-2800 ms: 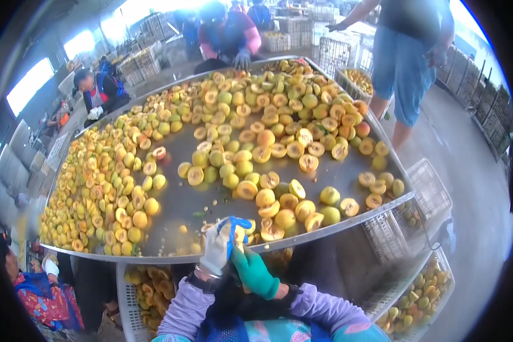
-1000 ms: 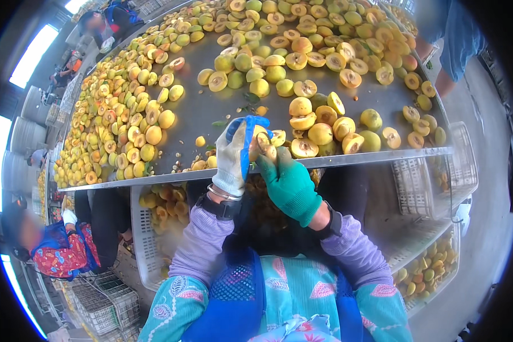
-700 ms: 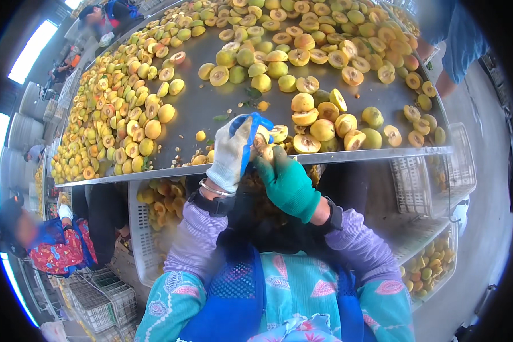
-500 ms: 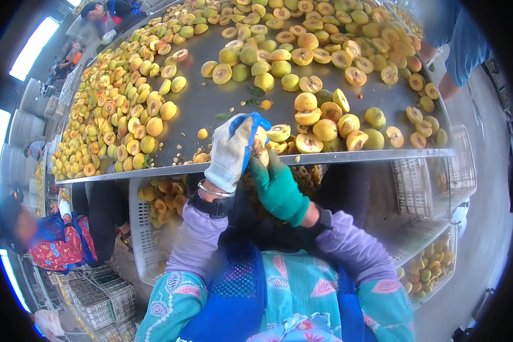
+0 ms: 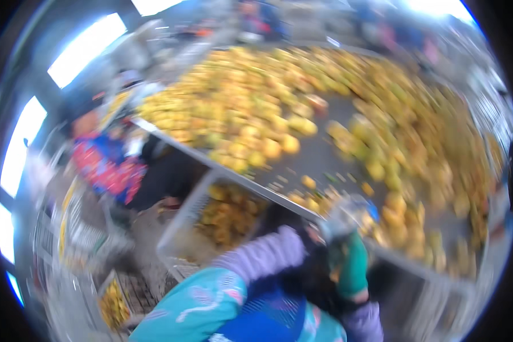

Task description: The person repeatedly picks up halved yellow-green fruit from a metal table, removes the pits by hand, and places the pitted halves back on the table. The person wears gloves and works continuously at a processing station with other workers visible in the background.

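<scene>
The picture is smeared by motion. My left hand (image 5: 346, 216), in a white and blue glove, is at the near edge of a metal sorting table (image 5: 282, 200). My right hand (image 5: 353, 262), in a green glove, is just below it, close against it or touching. The fingers of both are too blurred to show what they hold. Yellow fruit, apparently many halves among them, covers much of the tabletop (image 5: 251, 102), with a pile (image 5: 396, 216) just right of my hands.
A crate of fruit (image 5: 222, 214) stands under the near edge, left of my legs. A co-worker in red patterned sleeves (image 5: 108, 168) is at the left. More crates (image 5: 114, 302) are at the lower left. Blurred people (image 5: 259, 17) are beyond the table.
The view has swung sharply leftward, so table and hands appear further right and the left co-worker higher. My hands stay together; earlier they held fruit, now blurred.
</scene>
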`<act>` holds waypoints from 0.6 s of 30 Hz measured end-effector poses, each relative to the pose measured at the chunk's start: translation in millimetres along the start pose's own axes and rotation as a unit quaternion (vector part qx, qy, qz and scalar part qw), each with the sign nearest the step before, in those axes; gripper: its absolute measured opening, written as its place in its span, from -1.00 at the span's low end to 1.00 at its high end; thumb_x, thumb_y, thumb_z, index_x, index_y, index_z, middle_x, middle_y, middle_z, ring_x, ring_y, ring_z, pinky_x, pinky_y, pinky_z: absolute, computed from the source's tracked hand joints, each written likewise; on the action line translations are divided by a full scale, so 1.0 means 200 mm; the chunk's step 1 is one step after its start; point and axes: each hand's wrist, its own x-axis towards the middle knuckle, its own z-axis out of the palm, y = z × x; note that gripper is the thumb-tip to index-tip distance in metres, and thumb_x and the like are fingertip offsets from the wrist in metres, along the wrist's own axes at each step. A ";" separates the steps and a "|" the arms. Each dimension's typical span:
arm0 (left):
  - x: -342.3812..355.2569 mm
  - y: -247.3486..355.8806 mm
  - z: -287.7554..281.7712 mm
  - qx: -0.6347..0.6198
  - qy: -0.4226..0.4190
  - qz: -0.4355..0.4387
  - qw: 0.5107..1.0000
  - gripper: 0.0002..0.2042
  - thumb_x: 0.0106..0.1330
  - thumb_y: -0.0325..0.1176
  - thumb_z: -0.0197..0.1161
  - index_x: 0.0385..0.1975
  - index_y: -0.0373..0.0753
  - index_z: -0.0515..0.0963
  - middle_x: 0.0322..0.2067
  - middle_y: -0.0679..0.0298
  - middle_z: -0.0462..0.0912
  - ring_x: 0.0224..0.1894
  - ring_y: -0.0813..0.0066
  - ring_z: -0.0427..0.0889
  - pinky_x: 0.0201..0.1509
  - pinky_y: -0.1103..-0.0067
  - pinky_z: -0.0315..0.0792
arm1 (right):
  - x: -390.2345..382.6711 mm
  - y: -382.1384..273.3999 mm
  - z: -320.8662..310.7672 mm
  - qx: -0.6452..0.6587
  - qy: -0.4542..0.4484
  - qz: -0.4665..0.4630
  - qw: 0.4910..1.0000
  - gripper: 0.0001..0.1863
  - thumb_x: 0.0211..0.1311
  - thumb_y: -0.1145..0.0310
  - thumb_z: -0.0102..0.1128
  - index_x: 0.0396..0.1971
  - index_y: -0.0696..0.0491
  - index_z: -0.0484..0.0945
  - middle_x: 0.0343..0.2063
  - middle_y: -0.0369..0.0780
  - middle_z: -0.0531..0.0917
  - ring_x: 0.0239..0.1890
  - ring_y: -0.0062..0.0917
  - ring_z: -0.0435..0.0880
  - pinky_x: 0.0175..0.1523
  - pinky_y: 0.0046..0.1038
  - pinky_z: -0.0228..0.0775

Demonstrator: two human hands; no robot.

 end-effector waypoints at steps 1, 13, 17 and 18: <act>0.02 -0.02 0.02 0.041 -0.008 0.024 0.999 -0.82 0.29 -0.38 0.18 -0.19 -0.30 0.58 -0.18 0.22 0.66 -0.12 0.36 0.63 -0.01 0.40 0.50 | -0.01 0.02 0.03 -0.035 0.081 -0.052 0.995 -0.60 0.45 -0.08 -0.08 -0.47 -0.09 0.40 -0.71 -0.42 0.33 -0.75 -0.70 0.27 -0.69 -0.61 0.10; 0.11 0.19 -0.15 -0.228 -0.021 -0.192 0.954 -0.69 0.40 -0.20 0.14 -0.32 -0.38 0.59 -0.49 0.23 0.63 -0.45 0.56 0.53 -0.34 0.55 0.42 | 0.01 -0.05 0.05 0.062 -0.151 -0.019 0.986 -0.65 0.43 -0.09 -0.04 -0.25 -0.12 0.51 -0.63 -0.46 0.47 -0.77 -0.78 0.31 -0.73 -0.68 0.08; 0.12 0.11 -0.12 -0.097 -0.052 -0.097 0.989 -0.70 0.37 -0.21 0.13 -0.20 -0.36 0.62 -0.36 0.04 0.68 -0.30 0.21 0.65 -0.18 0.40 0.48 | 0.03 -0.04 0.05 0.030 -0.009 0.011 0.999 -0.64 0.41 -0.09 -0.03 -0.43 -0.13 0.40 -0.76 -0.40 0.33 -0.80 -0.65 0.29 -0.75 -0.58 0.09; 0.13 0.13 -0.15 -0.145 -0.059 -0.144 0.977 -0.70 0.37 -0.21 0.13 -0.19 -0.35 0.62 -0.33 0.03 0.68 -0.27 0.17 0.65 -0.15 0.39 0.48 | -0.02 -0.08 0.09 0.076 -0.047 0.039 0.995 -0.64 0.40 -0.09 -0.01 -0.45 -0.13 0.39 -0.78 -0.40 0.30 -0.81 -0.64 0.29 -0.76 -0.58 0.10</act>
